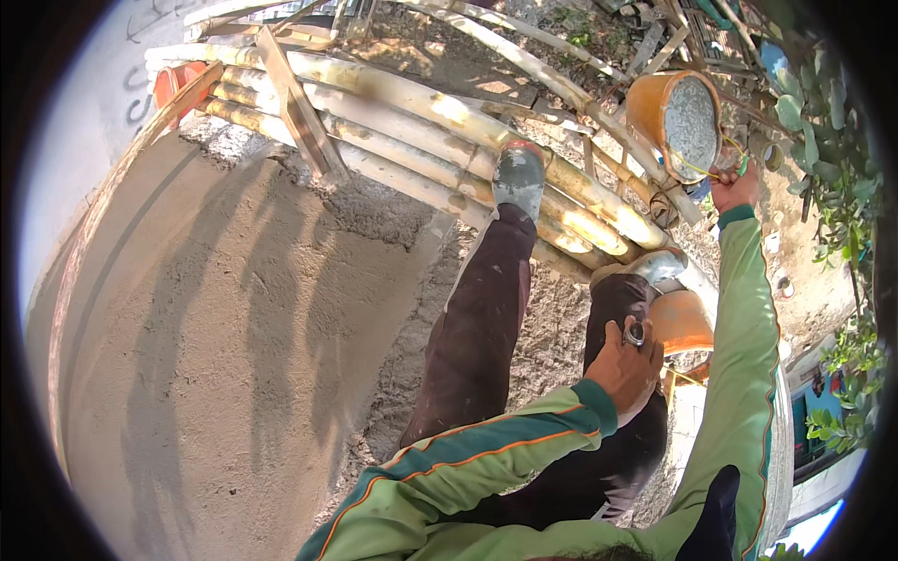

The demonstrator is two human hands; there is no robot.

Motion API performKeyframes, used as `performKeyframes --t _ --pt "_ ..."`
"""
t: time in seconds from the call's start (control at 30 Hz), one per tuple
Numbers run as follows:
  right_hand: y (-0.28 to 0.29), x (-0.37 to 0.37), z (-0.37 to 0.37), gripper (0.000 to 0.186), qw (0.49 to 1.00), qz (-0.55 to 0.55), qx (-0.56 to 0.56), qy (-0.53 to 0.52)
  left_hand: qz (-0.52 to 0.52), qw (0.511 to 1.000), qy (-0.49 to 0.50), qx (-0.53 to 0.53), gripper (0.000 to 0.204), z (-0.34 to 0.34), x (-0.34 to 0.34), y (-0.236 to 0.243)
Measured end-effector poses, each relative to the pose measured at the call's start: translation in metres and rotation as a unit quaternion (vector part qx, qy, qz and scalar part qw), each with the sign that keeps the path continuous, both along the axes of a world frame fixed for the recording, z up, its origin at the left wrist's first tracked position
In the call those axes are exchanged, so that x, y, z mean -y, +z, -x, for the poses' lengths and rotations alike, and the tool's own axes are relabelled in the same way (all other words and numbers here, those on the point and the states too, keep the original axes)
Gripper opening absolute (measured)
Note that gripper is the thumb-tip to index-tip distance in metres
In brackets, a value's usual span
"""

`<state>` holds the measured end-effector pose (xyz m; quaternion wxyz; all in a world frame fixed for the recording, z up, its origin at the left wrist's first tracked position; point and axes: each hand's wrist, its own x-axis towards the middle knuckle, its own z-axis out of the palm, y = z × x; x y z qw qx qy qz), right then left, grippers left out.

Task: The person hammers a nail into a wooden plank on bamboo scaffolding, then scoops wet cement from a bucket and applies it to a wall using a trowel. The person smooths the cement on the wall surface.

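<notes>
Out at the right, my right hand [734,190] is closed on the thin yellow-green wire handle of an orange bucket [648,117]. The bucket tilts with its mouth toward the right, and a grey wet mix [692,122] shows inside it. My left hand [629,366] rests on my bent right knee, fingers loosely spread, a ring on one of them, nothing held. Beside that knee is a second orange bucket [681,323], partly hidden by my leg and hand.
Several bamboo poles [393,122] form the scaffold under my feet. To the left spreads a plastered grey wall [215,327], with a wooden strip [103,206] along it and a wooden brace [297,107] on the poles. Leafy plants [837,159] stand at the right.
</notes>
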<state>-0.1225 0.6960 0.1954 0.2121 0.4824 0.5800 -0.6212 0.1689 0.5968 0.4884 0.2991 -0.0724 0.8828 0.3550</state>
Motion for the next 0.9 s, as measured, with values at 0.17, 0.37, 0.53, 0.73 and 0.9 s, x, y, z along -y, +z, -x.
performKeyframes --t 0.17,0.37,0.53,0.73,0.9 --pt "-0.006 0.022 -0.017 0.034 1.000 -0.002 0.003 0.008 -0.035 0.999 -0.010 0.009 0.046 0.005 0.011 0.010" --pt "-0.035 0.020 -0.027 0.024 1.000 -0.013 -0.002 -0.015 -0.073 0.996 -0.032 0.033 0.054 0.013 0.020 0.009" --pt "-0.087 0.014 -0.041 0.020 0.998 -0.042 0.014 0.033 -0.095 0.994 -0.032 0.049 0.058 0.006 0.023 0.004" --pt "-0.118 0.015 -0.045 0.017 0.996 -0.043 0.007 0.076 -0.088 0.994 -0.033 0.063 0.055 0.012 0.027 0.003" --pt "-0.125 0.013 -0.045 0.021 0.990 -0.058 0.032 0.128 -0.094 0.995 -0.008 0.045 0.055 0.016 0.027 0.002"
